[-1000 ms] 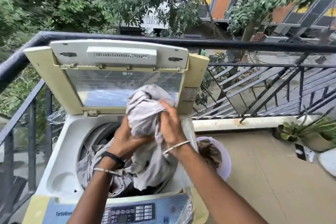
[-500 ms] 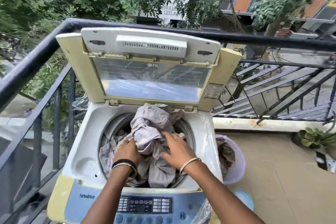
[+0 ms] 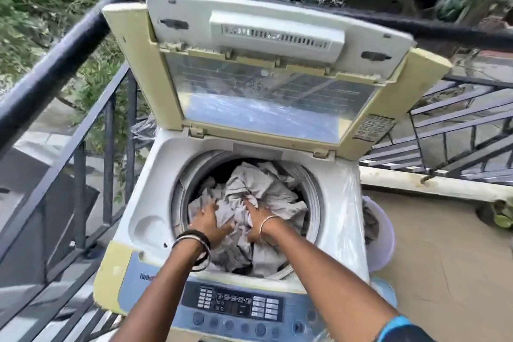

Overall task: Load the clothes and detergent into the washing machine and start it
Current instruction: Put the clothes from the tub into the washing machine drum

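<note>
Two hands in drum: left hand flat, fingers spread, pressing grey clothes; right hand likewise.

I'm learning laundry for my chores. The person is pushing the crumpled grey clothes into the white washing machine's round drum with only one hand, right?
Not quite: both hands are in there. The head view shows the left hand and the right hand pressing the crumpled grey clothes into the round drum of the white washing machine.
</note>
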Demonstrator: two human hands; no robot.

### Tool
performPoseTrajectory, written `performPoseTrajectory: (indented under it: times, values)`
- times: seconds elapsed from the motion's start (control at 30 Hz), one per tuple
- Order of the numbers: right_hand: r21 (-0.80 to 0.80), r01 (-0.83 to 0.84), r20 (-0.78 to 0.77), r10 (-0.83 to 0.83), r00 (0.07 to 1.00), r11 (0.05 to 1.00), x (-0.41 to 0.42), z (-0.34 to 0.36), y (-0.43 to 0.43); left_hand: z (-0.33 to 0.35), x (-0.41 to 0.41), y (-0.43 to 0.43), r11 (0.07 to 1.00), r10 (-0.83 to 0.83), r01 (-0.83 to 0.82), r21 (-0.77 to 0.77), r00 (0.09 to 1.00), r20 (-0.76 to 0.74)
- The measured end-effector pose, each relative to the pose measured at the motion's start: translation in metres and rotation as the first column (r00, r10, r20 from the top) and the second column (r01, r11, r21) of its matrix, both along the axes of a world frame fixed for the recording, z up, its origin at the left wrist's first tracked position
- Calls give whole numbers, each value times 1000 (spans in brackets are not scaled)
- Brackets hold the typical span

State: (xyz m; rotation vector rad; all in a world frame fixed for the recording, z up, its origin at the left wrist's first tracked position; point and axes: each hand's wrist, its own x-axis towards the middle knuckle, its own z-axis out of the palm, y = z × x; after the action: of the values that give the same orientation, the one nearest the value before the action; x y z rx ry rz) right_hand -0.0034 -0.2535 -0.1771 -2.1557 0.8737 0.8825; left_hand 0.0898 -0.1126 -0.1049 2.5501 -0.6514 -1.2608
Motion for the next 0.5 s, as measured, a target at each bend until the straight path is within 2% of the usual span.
performPoseTrajectory:
  times: [0.1,0.17,0.23,0.3,0.33,0.37,0.5]
  values:
    - [8,110,-188,-106,976,994,3,-63,-27,-21,-14,-9,996,-66,74,56,988,-140]
    - [-37,118,-179,-123,976,992,-12,-137,-52,-31,-20,-18,991,-103,118,60,973,-205]
    - [-9,76,-202,-76,976,997,-24,-149,-59,-39,-21,-28,984,-136,159,76,959,-249]
    - [46,147,-250,-131,959,988,-21,-95,-59,-48,-19,-37,979,-139,171,110,959,-246]
    - [99,230,-236,-202,951,968,-19,-76,-60,-53,-18,-40,979,-120,155,134,964,-238]
    - [107,245,-192,-221,956,964,-17,-55,-60,-60,-15,-40,976,-117,152,155,970,-213]
    - [4,134,32,-134,990,991,-30,23,-53,-74,-3,-32,939,-201,210,271,978,-62]
